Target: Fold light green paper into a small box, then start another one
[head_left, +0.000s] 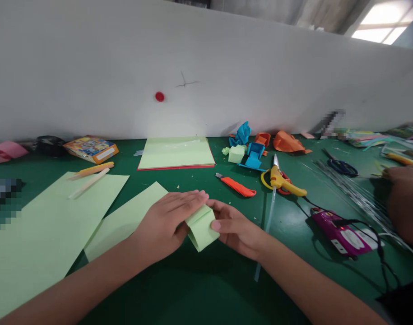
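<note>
Between my two hands is a small light green folded paper box point(203, 231), tilted, with one open side facing down toward me. My left hand point(165, 216) rests over its upper left side, fingers lying across the top and thumb tucked behind the near edge. On the other side my right hand point(231, 228) grips the paper box with the thumb on its right face and fingers behind it, partly hidden. Beneath and left of my left hand lies a light green paper sheet point(125, 221). An orange box cutter point(238, 186) lies just beyond my right hand.
A yellow glue gun point(284, 183) with a clear glue stick lies over scissors at right, its cord reaching a purple power strip point(343, 234). Folded blue paper point(254, 155) and a green paper cube point(236, 154) sit behind. Another person's hand point(406, 203) is at far right.
</note>
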`<state>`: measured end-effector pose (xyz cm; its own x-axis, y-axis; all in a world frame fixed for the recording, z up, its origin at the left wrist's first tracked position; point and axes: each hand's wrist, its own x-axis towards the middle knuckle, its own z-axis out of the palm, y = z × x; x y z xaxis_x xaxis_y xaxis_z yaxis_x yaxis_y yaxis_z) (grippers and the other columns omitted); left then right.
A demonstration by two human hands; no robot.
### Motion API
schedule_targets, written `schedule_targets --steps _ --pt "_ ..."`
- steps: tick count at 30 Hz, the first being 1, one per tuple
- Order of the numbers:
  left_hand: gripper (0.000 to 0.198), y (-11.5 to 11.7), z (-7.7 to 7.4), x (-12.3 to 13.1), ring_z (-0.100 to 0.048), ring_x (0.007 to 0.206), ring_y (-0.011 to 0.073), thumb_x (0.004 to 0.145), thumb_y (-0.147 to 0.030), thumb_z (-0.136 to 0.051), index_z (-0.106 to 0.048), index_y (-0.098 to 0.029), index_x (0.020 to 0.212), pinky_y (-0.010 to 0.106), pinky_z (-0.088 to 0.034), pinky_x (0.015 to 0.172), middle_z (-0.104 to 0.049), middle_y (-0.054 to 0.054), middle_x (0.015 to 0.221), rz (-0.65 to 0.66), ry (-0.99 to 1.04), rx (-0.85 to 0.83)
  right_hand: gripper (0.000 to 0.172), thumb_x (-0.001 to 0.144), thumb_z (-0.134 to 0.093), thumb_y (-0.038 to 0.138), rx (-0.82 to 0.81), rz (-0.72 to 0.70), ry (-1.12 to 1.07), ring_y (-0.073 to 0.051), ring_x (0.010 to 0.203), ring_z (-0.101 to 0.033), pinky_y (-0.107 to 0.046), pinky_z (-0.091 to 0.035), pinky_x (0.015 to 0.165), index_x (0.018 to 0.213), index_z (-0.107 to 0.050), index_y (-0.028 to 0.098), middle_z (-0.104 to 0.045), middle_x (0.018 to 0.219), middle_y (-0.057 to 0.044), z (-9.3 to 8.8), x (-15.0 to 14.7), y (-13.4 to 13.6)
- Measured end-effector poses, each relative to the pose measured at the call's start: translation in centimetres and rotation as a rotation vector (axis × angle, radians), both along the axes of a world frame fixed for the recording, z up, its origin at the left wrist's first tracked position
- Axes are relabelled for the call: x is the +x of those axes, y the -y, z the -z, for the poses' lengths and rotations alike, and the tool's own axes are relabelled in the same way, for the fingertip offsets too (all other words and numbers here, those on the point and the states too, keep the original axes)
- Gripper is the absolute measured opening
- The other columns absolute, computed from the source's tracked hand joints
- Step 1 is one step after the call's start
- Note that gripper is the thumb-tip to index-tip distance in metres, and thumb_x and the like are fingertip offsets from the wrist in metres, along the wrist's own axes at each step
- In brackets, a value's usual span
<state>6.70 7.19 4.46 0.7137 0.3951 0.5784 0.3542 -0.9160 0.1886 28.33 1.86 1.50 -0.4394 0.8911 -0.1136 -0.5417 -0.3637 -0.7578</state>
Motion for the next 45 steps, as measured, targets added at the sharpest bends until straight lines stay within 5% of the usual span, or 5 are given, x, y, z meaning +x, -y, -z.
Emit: schedule_targets --steps 17,22,27,37,45 --pt "0.061 -0.2 0.8 -0.5 -0.072 0.113 0.0205 0.089 -0.012 -0.044 -0.055 -0.029 0.147 0.035 -0.058 0.094 -0.075 0.0 0.127 -0.139 -0.116 -0.174 0.052 0.079 -0.086 0.039 -0.04 -0.077 0.03 -0.023 0.101 -0.072 -0.041 -0.058 0.093 0.123 -0.066 0.018 -0.073 0.119 -0.01 0.5 -0.1 0.1" --pt "0.059 -0.8 -0.8 -0.5 -0.075 0.097 0.0276 0.088 -0.021 -0.052 -0.056 -0.032 0.145 0.038 -0.057 0.079 -0.08 0.003 0.111 -0.483 -0.342 -0.338 0.048 0.084 -0.082 0.037 -0.058 -0.032 0.069 -0.022 0.106 -0.072 -0.038 -0.057 0.095 0.124 -0.065 0.017 -0.075 0.118 -0.011 0.5 -0.3 0.0" --pt "0.052 -6.0 -1.9 -4.3 -0.074 0.078 0.036 0.084 -0.031 -0.059 -0.062 -0.024 0.135 0.041 -0.053 0.066 -0.078 0.01 0.086 -0.785 -0.384 -0.468 0.041 0.084 -0.08 0.037 -0.043 0.061 0.164 -0.021 0.109 -0.07 -0.036 -0.056 0.095 0.118 -0.067 0.018 -0.072 0.129 -0.013 0.4 0.0 -0.3" --pt "0.058 -10.1 -0.5 -10.0 -0.069 0.072 0.0122 0.106 -0.044 -0.037 -0.038 -0.006 0.15 0.026 -0.056 0.061 -0.058 0.023 0.142 -0.739 -0.09 -0.666 0.033 0.088 -0.076 0.042 -0.012 0.015 0.235 -0.02 0.107 -0.068 -0.036 -0.056 0.093 0.109 -0.072 0.018 -0.072 0.127 -0.012 0.6 0.0 -0.4" --pt "0.067 -10.0 -1.2 -10.1 -0.073 0.085 0.0159 0.108 -0.055 -0.028 -0.033 -0.002 0.149 0.023 -0.056 0.062 -0.058 0.024 0.139 -0.713 -0.065 -0.693 0.034 0.087 -0.077 0.046 0.002 0.01 0.237 -0.019 0.102 -0.067 -0.035 -0.055 0.09 0.105 -0.072 0.018 -0.073 0.121 -0.012 0.8 0.1 -0.5"
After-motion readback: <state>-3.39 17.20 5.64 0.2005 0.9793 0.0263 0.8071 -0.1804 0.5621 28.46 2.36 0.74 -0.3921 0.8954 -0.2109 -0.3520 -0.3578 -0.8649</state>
